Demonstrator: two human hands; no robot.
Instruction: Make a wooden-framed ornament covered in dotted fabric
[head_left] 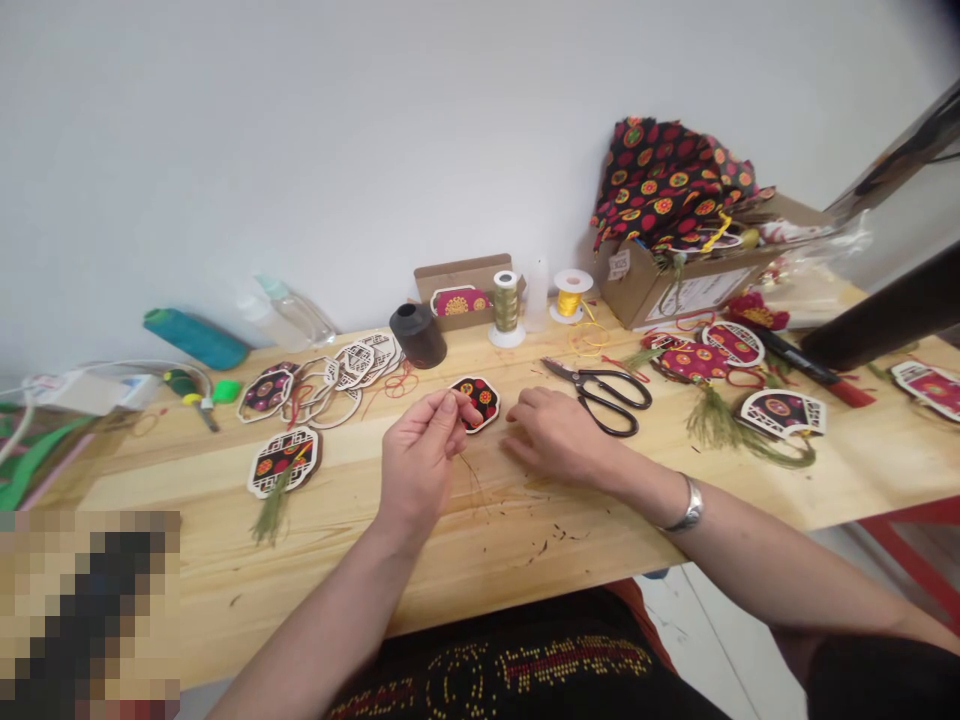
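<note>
My left hand [424, 450] is closed in a pinch, thumb against fingers; what lies between the fingertips is too small to make out. Right beside those fingertips is a small black fabric piece with red and yellow flowers [484, 398], partly covered by them. Thin dark thread [474, 470] shows below the hand, over the table. My right hand [551, 432] is low over the wood just right of the piece, fingers bent and a little apart, with nothing seen in them. Black-handled scissors [611, 395] lie close behind my right hand.
Tasselled ornaments lie left [285, 462] and right [780, 412]. Pale cut-out frames [367, 358] sit behind. Along the wall stand a black thread cone [418, 337], a green thread spool [505, 310], a yellow cord spool [571, 298] and a cardboard box [637, 290]. Dark scraps [555, 540] dot the front.
</note>
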